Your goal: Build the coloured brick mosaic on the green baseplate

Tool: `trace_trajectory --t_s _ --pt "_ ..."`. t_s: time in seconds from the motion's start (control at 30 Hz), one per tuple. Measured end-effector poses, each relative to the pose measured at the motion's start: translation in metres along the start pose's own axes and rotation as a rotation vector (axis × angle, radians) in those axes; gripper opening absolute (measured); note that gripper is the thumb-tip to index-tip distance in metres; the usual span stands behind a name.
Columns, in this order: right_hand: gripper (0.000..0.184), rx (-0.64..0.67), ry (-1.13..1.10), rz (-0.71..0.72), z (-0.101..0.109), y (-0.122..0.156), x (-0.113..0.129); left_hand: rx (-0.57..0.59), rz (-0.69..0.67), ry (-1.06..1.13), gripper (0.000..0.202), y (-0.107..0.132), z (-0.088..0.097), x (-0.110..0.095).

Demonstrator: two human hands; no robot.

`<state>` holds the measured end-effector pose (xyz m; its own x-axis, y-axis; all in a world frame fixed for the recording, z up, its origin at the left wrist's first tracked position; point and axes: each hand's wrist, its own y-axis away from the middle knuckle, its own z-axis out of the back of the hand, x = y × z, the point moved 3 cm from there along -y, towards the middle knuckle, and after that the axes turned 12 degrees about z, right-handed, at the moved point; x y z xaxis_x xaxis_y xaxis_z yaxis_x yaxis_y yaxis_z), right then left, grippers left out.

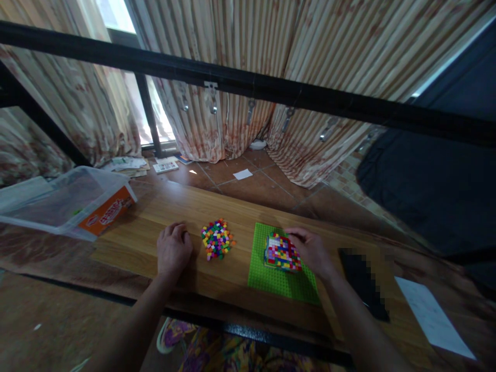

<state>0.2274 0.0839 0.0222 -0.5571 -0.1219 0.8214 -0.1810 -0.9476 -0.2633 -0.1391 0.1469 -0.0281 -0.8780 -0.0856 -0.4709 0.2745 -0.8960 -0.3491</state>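
Note:
A green baseplate (pixel 259 268) lies on the wooden table, bearing a low block built of many-coloured toy bricks (pixel 282 253). My right hand (pixel 310 250) is over the right back edge of that build, thumb and fingers pinched together. Whatever may be between those fingertips is too small to make out. To the left of the plate lies a loose pile of small coloured bricks (pixel 217 239). My left hand (pixel 174 248) rests on the table left of the pile, apart from it, with its fingers curled in; their inner side is hidden.
A clear plastic box (pixel 93 181) with an orange label stands at the table's left end. Right of the plate are a dark flat object (pixel 364 281), partly pixelated, and a white sheet (pixel 434 315). A black metal bar (pixel 248 82) crosses beyond the table, before curtains.

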Motion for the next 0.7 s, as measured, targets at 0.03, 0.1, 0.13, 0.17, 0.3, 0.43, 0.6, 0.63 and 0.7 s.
trace_trajectory --t_s 0.03,0.1,0.13,0.17,0.3,0.43,0.6,0.63,0.7 --pt "0.023 0.037 0.082 0.049 0.0 -0.002 0.003 0.0 0.0 -0.001 0.025 0.0 0.0 0.0" --pt "0.024 0.108 0.222 0.143 0.0 -0.006 0.01 0.002 0.001 -0.005 0.025 0.0 0.0 -0.001" --pt "0.024 0.147 0.275 0.185 0.0 -0.007 0.013 0.003 0.003 -0.007 0.025 0.0 0.0 -0.001" --pt "0.025 0.19 0.319 0.218 -0.001 -0.008 0.015 0.003 0.005 -0.009 0.026 0.0 0.0 -0.001" --pt "0.035 0.341 0.426 0.268 -0.005 -0.013 0.018 -0.002 0.007 -0.008 0.026 0.0 -0.001 0.0" --pt "0.042 0.412 0.493 0.32 -0.009 -0.019 0.017 -0.011 0.003 -0.014 0.026 0.0 -0.003 0.001" --pt "0.047 0.466 0.474 0.363 -0.01 -0.026 0.02 -0.011 0.001 -0.01 0.027 0.0 -0.003 0.001" --pt "0.047 0.475 0.463 0.36 -0.01 -0.027 0.02 -0.006 0.001 -0.01 0.027 0.0 -0.002 0.001" --pt "0.047 0.494 0.434 0.348 -0.008 -0.028 0.021 0.006 0.005 -0.011 0.028 0.0 -0.002 0.0"
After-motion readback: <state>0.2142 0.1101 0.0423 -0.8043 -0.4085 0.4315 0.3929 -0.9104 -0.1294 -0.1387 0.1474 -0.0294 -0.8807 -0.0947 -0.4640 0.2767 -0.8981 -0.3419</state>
